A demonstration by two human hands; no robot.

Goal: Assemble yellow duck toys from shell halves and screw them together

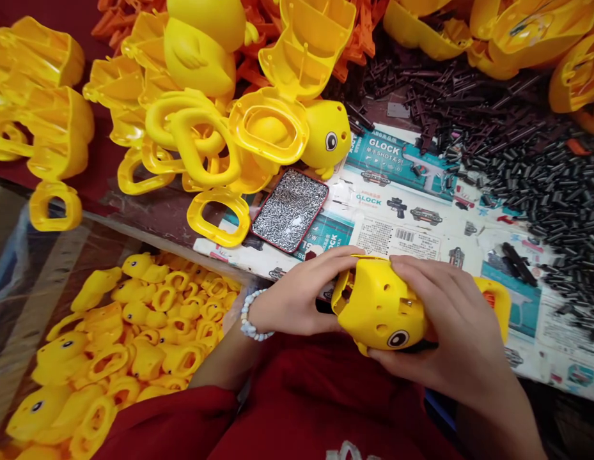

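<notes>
Between my two hands I hold a yellow plastic duck shell (376, 305) close to my body, above the table's front edge. One printed eye faces me, and small holes show in its surface. My left hand (304, 297), with a beaded bracelet at the wrist, grips the shell's left side, where a dark gap shows. My right hand (450, 319) wraps round its right side. A yellow loop handle (500, 306) sticks out beyond my right hand. Ahead of my left hand lies a shallow tray (325, 193) full of small silver screws.
Yellow duck halves (272, 124) and loop handles are heaped at the back left. Dark small parts (565, 185) cover the right side; orange parts (361, 45) lie behind. Printed cardboard (397, 217) covers the tabletop. Below left, a bin holds many duck pieces (148, 345).
</notes>
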